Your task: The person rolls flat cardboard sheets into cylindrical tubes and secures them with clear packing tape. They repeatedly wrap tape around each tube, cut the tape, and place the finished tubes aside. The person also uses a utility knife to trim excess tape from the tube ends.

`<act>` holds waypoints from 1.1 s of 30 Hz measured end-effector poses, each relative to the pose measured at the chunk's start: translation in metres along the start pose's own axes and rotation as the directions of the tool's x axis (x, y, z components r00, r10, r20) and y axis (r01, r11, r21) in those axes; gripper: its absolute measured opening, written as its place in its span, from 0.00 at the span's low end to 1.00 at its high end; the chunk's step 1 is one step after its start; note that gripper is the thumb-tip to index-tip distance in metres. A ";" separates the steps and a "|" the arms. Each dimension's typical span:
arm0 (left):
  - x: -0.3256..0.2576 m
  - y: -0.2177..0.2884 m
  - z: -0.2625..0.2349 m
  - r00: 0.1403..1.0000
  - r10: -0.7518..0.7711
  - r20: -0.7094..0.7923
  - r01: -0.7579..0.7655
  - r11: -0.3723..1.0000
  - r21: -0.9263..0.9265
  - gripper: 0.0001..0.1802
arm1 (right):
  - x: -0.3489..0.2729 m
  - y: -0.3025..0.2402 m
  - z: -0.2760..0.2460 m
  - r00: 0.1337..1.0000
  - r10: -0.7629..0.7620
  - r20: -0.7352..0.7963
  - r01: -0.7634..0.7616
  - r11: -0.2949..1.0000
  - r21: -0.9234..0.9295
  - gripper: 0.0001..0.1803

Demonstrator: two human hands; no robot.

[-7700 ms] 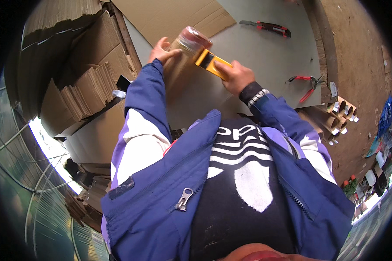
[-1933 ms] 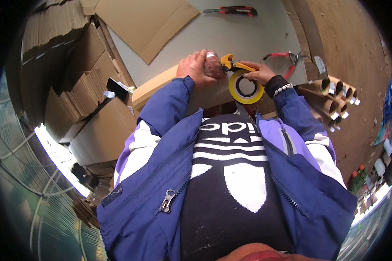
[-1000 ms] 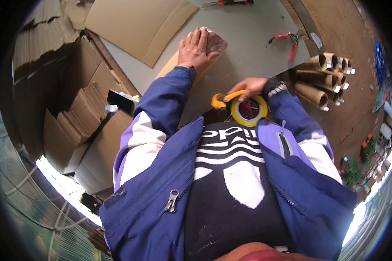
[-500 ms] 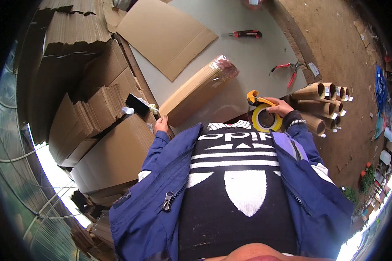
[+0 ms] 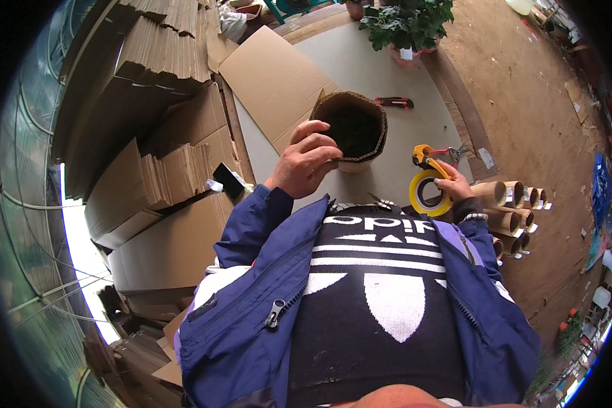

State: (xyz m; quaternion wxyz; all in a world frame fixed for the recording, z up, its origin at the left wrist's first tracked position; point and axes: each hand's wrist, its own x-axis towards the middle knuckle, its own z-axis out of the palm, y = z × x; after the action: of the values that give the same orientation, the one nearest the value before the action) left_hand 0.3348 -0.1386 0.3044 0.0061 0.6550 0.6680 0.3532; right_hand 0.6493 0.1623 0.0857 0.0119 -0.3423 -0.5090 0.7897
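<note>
The corrugated cardboard tube [image 5: 350,129] is held up so that its long axis runs almost straight toward the camera: its open mouth faces up at the viewer, a dark round hollow ringed by the ribbed brown edge of the board, while a pale strip of its lower part shows just below the rim. It sits in the middle of the scene, above the grey table [image 5: 387,75] and just in front of the person's chest.

The left hand [image 5: 306,160] is clamped on the tube's left wall, fingers curled over the rim and into the opening, knuckles up, the wrist bent and the blue jacket sleeve rising from below. The right hand [image 5: 455,187] is well apart from it, to the right, closed around a tape dispenser [image 5: 428,183] with a yellow and orange frame and a round roll of tape hanging below the fist.

A flat brown cardboard sheet [image 5: 272,75] lies on the far left of the table, and a red utility knife [image 5: 394,103] lies beyond the tube. Red-handled pliers [image 5: 449,153] rest near the dispenser. To the right, several finished cardboard tubes [image 5: 517,204] lie side by side, open ends to the right. Stacks of folded corrugated cardboard [image 5: 163,115] fill the left side, and a potted plant [image 5: 408,24] stands at the far edge.
</note>
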 end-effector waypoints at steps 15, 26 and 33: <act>0.058 -0.028 0.004 0.860 -0.491 -0.135 0.508 0.847 0.156 0.09 | 0.039 -0.015 -0.007 0.986 -0.145 0.085 0.155 0.980 -0.126 0.46; 0.036 0.036 0.039 0.995 -0.087 -0.052 0.098 0.960 0.262 0.08 | 0.053 -0.135 0.077 0.834 -0.473 0.285 0.488 0.873 0.021 0.44; 0.012 0.010 0.043 0.715 -0.619 0.325 0.530 0.177 -0.829 0.27 | 0.037 -0.142 0.102 0.720 -0.506 0.475 0.563 0.826 0.028 0.45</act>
State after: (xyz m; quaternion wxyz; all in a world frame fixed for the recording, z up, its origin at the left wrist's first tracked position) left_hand 0.3619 -0.1091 0.2824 0.4497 0.2327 0.5737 0.6438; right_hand 0.5181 0.1630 0.2065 0.0977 0.0174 -0.6195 0.7787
